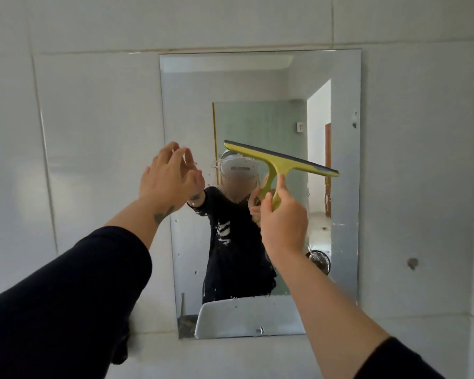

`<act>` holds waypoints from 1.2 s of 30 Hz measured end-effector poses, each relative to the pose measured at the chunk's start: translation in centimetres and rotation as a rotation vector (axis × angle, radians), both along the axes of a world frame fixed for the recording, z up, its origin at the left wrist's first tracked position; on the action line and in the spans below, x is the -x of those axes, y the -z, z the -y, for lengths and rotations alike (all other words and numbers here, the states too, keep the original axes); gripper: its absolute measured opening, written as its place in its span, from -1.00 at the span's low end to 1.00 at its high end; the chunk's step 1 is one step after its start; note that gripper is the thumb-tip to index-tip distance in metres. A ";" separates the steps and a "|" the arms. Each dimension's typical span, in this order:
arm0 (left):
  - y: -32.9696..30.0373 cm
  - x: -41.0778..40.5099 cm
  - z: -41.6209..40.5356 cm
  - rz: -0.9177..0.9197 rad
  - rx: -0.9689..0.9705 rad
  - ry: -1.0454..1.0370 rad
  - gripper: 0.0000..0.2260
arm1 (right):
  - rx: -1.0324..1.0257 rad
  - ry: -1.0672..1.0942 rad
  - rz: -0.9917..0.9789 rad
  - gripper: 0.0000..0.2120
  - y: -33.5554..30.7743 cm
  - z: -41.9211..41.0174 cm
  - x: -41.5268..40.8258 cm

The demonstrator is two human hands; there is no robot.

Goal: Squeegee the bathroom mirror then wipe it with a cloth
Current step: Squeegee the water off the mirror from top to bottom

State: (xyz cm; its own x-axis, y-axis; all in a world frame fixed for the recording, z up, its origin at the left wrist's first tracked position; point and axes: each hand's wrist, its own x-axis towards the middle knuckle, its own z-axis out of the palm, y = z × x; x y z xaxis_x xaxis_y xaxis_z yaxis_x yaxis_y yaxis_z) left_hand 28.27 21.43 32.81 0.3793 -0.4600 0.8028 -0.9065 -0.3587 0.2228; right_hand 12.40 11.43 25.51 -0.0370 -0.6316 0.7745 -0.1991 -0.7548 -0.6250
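Observation:
A frameless rectangular mirror hangs on the white tiled wall straight ahead, with small water spots on its lower part. My right hand grips the handle of a yellow-green squeegee, whose dark rubber blade points up and tilts down to the right in front of the mirror's middle. My left hand is raised at the mirror's left edge, fingers spread and holding nothing. No cloth is in view.
White wall tiles surround the mirror. A dark hole marks the wall right of the mirror. The mirror reflects a person in dark clothing, a white basin, a doorway and a small fan.

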 end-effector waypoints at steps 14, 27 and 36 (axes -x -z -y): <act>2.3 -2.2 -2.5 -0.070 -0.013 -0.055 -0.51 | 0.378 0.065 -0.550 -0.51 1.5 -4.0 -4.8; 3.8 1.5 -0.6 -0.046 -0.146 -0.041 -0.46 | 0.380 0.243 -0.732 -0.64 -0.3 -0.3 2.3; 4.1 3.4 1.5 -0.055 -0.167 -0.029 -0.44 | 0.353 0.300 -0.721 -0.58 -1.3 1.0 7.8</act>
